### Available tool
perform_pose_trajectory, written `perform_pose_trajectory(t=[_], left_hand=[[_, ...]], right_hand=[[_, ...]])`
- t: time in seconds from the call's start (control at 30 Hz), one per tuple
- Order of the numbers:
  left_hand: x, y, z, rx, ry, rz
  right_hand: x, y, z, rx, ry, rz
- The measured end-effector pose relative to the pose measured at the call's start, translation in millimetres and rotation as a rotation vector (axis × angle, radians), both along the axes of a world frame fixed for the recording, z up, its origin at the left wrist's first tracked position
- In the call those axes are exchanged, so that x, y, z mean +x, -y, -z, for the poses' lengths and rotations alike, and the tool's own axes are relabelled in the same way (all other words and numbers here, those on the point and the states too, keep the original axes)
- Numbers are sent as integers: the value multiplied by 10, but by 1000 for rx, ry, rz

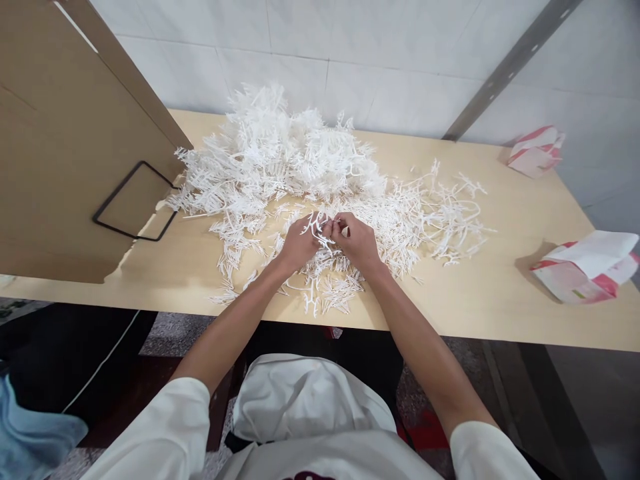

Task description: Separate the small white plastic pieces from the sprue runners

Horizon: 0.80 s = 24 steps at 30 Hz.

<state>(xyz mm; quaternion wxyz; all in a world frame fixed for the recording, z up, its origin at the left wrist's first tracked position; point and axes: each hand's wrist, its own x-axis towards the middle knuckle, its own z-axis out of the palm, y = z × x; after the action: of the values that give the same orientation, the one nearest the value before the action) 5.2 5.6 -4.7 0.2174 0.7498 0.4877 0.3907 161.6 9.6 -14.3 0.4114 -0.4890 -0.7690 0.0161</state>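
Note:
My left hand (pixel 301 243) is closed round a branched white plastic piece (pixel 316 227), whose prongs stick out above and below the fingers. Right beside it, my right hand (pixel 359 241) has its thumb and fingertips pinched together against that same piece; what exactly lies between those fingertips is too small to make out. Below and around both hands lie many small loose white plastic sticks (pixel 400 237). Behind them rises a large heap of branched white plastic pieces (pixel 285 147). Another branched piece (pixel 311 293) rests near the table's front edge.
A cardboard sheet (pixel 65 147) stands at the left, with a black wire frame (pixel 100 212) against it. Stripped-looking branched pieces (pixel 460 217) lie right of the heap. Two red-and-white paper packets (pixel 583 270) sit at the right. A tiled wall (pixel 400 80) bounds the wooden table (pixel 505 280).

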Motion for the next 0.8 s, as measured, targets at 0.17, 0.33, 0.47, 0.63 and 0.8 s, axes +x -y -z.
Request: perform_pose_trajectory(t=[0.17,0.33,0.47,0.63,0.8], left_hand=[[-13,11,-39,-48,177,89],[9,38,-78,-70,205,-13],[16,25,-53,-95,281,-71],[8,-20,-4,-157,296,-29],[7,2,-24,-222,292,-10]], right_hand=[[-19,47,-16,190,40,19],[69,21,-33,200,-31,58],[126,-40,-62,108,-162,61],[77,-56,-81,59,-140,-90],[44,-31,-44,-30,-55,-112]])
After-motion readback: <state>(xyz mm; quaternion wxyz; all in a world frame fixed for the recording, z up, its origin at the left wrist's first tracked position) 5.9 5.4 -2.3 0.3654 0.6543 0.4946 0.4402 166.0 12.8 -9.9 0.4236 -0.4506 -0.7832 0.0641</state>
